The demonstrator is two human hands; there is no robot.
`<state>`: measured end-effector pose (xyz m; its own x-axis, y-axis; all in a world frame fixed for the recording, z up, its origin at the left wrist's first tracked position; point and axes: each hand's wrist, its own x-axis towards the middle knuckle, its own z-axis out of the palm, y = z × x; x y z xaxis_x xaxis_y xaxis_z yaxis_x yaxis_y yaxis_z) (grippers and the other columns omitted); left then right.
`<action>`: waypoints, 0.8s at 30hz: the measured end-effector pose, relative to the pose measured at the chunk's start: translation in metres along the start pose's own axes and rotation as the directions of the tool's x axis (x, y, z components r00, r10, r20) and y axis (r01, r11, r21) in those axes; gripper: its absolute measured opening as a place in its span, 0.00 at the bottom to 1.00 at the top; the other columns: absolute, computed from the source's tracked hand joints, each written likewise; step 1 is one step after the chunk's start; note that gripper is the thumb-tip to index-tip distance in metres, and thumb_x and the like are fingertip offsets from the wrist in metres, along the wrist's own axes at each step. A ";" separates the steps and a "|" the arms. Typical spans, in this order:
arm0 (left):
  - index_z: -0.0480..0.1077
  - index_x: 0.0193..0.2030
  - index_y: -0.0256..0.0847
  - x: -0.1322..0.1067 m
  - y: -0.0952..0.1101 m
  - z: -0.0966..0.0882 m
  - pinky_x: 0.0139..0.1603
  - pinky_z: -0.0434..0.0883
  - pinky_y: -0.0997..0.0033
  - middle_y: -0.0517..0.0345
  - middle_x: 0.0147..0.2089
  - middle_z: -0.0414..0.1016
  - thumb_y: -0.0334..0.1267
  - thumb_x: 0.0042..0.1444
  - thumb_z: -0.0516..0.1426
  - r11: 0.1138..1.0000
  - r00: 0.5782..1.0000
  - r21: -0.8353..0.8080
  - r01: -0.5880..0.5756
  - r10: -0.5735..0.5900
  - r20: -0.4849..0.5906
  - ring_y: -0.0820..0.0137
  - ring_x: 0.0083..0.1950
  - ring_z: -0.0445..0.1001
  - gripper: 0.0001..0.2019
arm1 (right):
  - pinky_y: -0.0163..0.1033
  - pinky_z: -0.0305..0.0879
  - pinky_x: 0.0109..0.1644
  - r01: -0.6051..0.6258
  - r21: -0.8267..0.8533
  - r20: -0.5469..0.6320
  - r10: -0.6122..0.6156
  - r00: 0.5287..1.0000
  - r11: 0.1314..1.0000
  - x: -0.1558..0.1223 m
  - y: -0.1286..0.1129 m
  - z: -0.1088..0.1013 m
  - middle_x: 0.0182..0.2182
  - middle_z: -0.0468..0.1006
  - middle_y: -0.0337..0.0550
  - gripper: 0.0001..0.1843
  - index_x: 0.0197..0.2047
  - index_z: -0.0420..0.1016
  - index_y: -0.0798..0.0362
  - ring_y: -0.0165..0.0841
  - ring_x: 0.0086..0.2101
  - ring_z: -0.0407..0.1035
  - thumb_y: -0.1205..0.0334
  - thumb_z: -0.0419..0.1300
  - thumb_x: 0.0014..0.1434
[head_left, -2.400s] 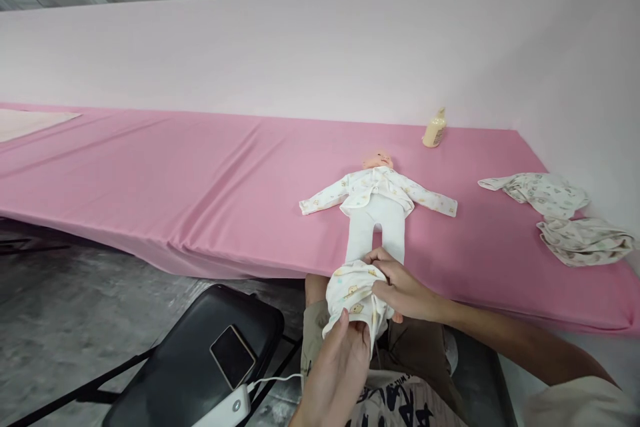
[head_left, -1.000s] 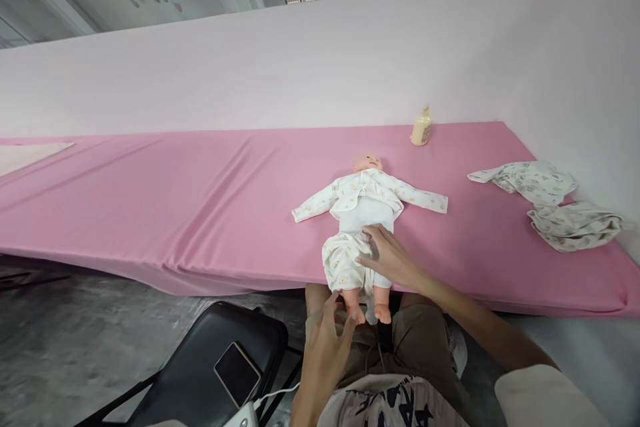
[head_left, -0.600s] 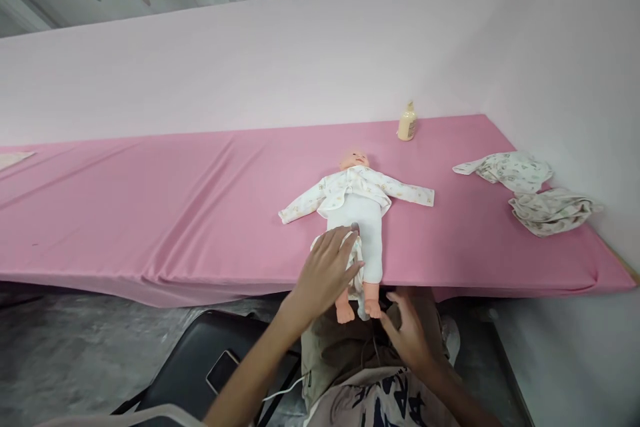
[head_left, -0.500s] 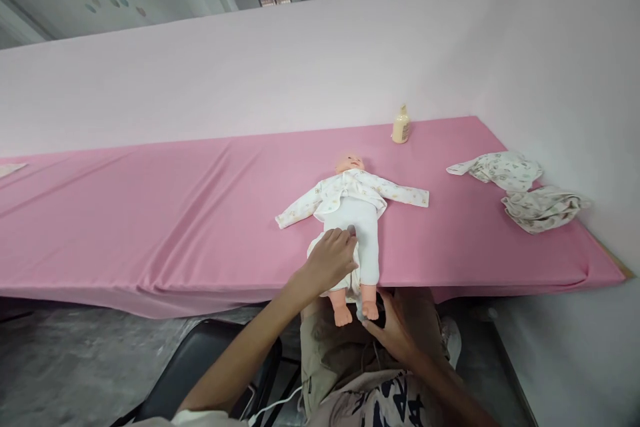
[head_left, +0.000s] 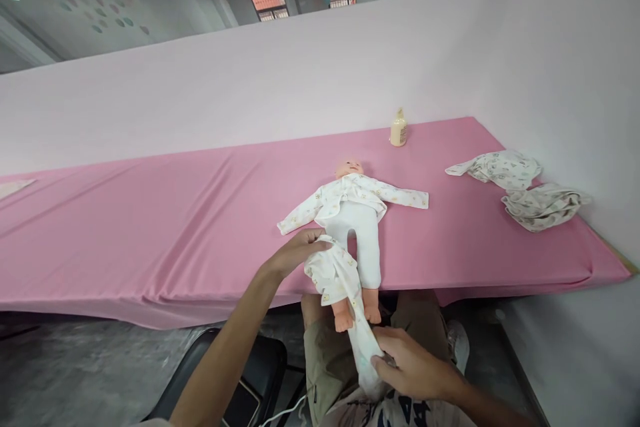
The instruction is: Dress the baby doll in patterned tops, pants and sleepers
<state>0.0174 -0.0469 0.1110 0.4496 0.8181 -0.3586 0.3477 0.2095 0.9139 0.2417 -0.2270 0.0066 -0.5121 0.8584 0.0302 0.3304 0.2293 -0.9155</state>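
The pink surface (head_left: pixel 150 213) runs the width of the view, and a doll (head_left: pixel 356 213) lies face up on it near the front edge, feet hanging just over. A pair of printed trousers (head_left: pixel 340 280) is partly on the doll: one leg covers the doll's leg nearer the left hand, and the loose leg trails down past the feet. The cloth looks thin, soft and light, likely to bunch and slip, so the waistband and the leg end seem the best places to grip. The left hand (head_left: pixel 295 252) is closed on the waistband at the doll's hip. The right hand (head_left: pixel 407 367), below the surface edge, pinches the trailing leg end. Two crumpled garments (head_left: pixel 525 190) and a bottle (head_left: pixel 399 128) lie well apart.
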 end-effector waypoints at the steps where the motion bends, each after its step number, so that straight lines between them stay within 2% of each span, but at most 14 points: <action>1: 0.70 0.31 0.36 0.001 -0.001 0.000 0.30 0.63 0.75 0.58 0.29 0.72 0.41 0.48 0.63 0.992 1.000 -0.130 0.002 -0.005 -0.025 0.72 0.29 0.69 0.11 | 0.37 0.63 0.40 0.044 -0.032 -0.004 -0.044 0.999 0.999 0.000 -0.009 -0.010 0.33 0.74 0.40 0.05 0.34 0.69 0.52 0.32 0.33 0.67 0.67 0.53 0.57; 3: 0.71 0.34 0.35 0.002 -0.004 0.000 0.32 0.67 0.73 0.55 0.31 0.75 0.37 0.44 0.63 0.937 0.996 -0.347 -0.044 0.012 -0.093 0.70 0.31 0.72 0.11 | 0.37 0.63 0.39 0.059 -0.096 -0.099 -0.069 0.993 0.994 0.002 -0.022 -0.030 0.32 0.72 0.40 0.06 0.32 0.67 0.52 0.32 0.33 0.66 0.66 0.51 0.60; 5: 0.72 0.36 0.34 0.005 -0.005 0.001 0.33 0.69 0.72 0.54 0.32 0.77 0.33 0.41 0.63 0.870 0.984 -0.478 -0.117 0.038 -0.171 0.69 0.32 0.74 0.13 | 0.38 0.62 0.37 0.023 -0.187 -0.291 -0.078 0.954 0.982 0.006 -0.027 -0.046 0.30 0.71 0.41 0.08 0.31 0.66 0.51 0.32 0.31 0.65 0.66 0.50 0.62; 8: 0.70 0.35 0.34 0.009 -0.008 0.001 0.31 0.69 0.74 0.55 0.33 0.78 0.30 0.39 0.61 0.819 0.973 -0.549 -0.168 0.048 -0.225 0.70 0.31 0.74 0.13 | 0.41 0.62 0.38 -0.014 -0.362 -0.553 -0.203 0.808 0.932 0.010 -0.022 -0.056 0.32 0.73 0.44 0.08 0.34 0.69 0.50 0.35 0.33 0.67 0.68 0.50 0.62; 9: 0.70 0.35 0.34 0.010 -0.008 0.002 0.30 0.68 0.75 0.55 0.33 0.78 0.29 0.39 0.61 0.816 0.972 -0.553 -0.170 0.048 -0.228 0.70 0.30 0.74 0.13 | 0.43 0.63 0.40 -0.016 -0.414 -0.592 -0.256 0.764 0.910 0.011 -0.019 -0.057 0.34 0.74 0.46 0.08 0.36 0.70 0.50 0.36 0.34 0.67 0.69 0.50 0.62; 10: 0.70 0.35 0.34 0.011 -0.009 0.003 0.29 0.68 0.76 0.55 0.34 0.78 0.28 0.39 0.61 0.814 0.972 -0.554 -0.172 0.049 -0.230 0.71 0.30 0.74 0.13 | 0.44 0.63 0.42 -0.015 -0.456 -0.602 -0.296 0.742 0.890 0.012 -0.017 -0.058 0.34 0.75 0.46 0.09 0.37 0.71 0.50 0.37 0.35 0.68 0.69 0.51 0.62; 11: 0.70 0.36 0.34 0.012 -0.009 0.004 0.30 0.68 0.76 0.55 0.34 0.79 0.28 0.39 0.60 0.812 0.972 -0.557 -0.175 0.050 -0.231 0.72 0.30 0.74 0.13 | 0.46 0.63 0.44 -0.005 -0.482 -0.581 -0.315 0.751 0.876 0.013 -0.015 -0.060 0.34 0.75 0.46 0.09 0.37 0.72 0.49 0.37 0.35 0.68 0.68 0.51 0.62; 12: 0.70 0.37 0.35 0.013 -0.008 0.005 0.30 0.69 0.76 0.56 0.35 0.79 0.28 0.39 0.60 0.807 0.971 -0.562 -0.179 0.054 -0.231 0.72 0.30 0.74 0.14 | 0.46 0.63 0.45 0.018 -0.487 -0.526 -0.309 0.792 0.873 0.014 -0.014 -0.063 0.34 0.76 0.46 0.09 0.37 0.73 0.49 0.37 0.36 0.68 0.67 0.52 0.63; 14: 0.71 0.39 0.35 0.014 -0.007 0.007 0.32 0.70 0.75 0.56 0.35 0.79 0.27 0.40 0.61 0.799 0.975 -0.575 -0.177 0.065 -0.210 0.72 0.30 0.74 0.16 | 0.46 0.65 0.45 0.071 -0.408 -0.323 -0.217 0.921 0.910 0.017 -0.016 -0.072 0.36 0.76 0.45 0.06 0.39 0.75 0.49 0.38 0.37 0.69 0.61 0.57 0.62; 15: 0.71 0.40 0.35 0.015 -0.006 0.007 0.33 0.71 0.74 0.56 0.35 0.79 0.27 0.40 0.61 0.797 0.979 -0.579 -0.171 0.073 -0.188 0.71 0.31 0.75 0.16 | 0.45 0.66 0.46 0.081 -0.326 -0.206 -0.154 0.966 0.942 0.021 -0.017 -0.079 0.39 0.77 0.45 0.08 0.41 0.75 0.49 0.38 0.39 0.70 0.57 0.59 0.61; 16: 0.72 0.41 0.35 0.015 -0.006 0.007 0.34 0.72 0.74 0.56 0.35 0.79 0.28 0.41 0.61 0.798 0.983 -0.581 -0.163 0.081 -0.165 0.70 0.31 0.75 0.16 | 0.45 0.66 0.48 0.067 -0.228 -0.115 -0.096 0.989 0.971 0.027 -0.018 -0.086 0.43 0.77 0.45 0.12 0.44 0.76 0.49 0.39 0.43 0.70 0.53 0.60 0.60; 17: 0.72 0.40 0.34 0.016 -0.005 0.007 0.35 0.72 0.73 0.56 0.34 0.79 0.28 0.41 0.62 0.797 0.986 -0.584 -0.154 0.084 -0.147 0.69 0.32 0.76 0.15 | 0.46 0.66 0.51 0.037 -0.127 -0.070 -0.046 0.996 0.991 0.035 -0.017 -0.093 0.47 0.76 0.46 0.16 0.48 0.75 0.49 0.40 0.47 0.70 0.50 0.60 0.61; 21: 0.72 0.33 0.34 0.021 -0.007 0.010 0.35 0.72 0.73 0.56 0.29 0.78 0.29 0.40 0.63 0.762 0.990 -0.632 -0.138 0.080 -0.119 0.67 0.32 0.77 0.10 | 0.53 0.57 0.64 -0.037 0.150 -0.176 0.064 0.982 0.988 0.091 -0.008 -0.110 0.61 0.67 0.49 0.27 0.62 0.66 0.49 0.43 0.60 0.62 0.45 0.52 0.65; 24: 0.72 0.32 0.34 0.023 -0.011 0.012 0.40 0.74 0.69 0.55 0.29 0.78 0.28 0.38 0.61 0.707 0.994 -0.699 -0.111 0.086 -0.071 0.62 0.36 0.79 0.10 | 0.50 0.53 0.67 0.005 0.325 -0.009 -0.003 1.000 0.946 0.139 -0.004 -0.108 0.66 0.61 0.43 0.31 0.66 0.61 0.44 0.41 0.64 0.56 0.45 0.56 0.63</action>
<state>0.0340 -0.0368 0.0907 0.4181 0.8691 -0.2642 -0.3790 0.4312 0.8188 0.2548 -0.0589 0.0582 -0.5062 0.8617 0.0360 0.0518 0.0721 -0.9960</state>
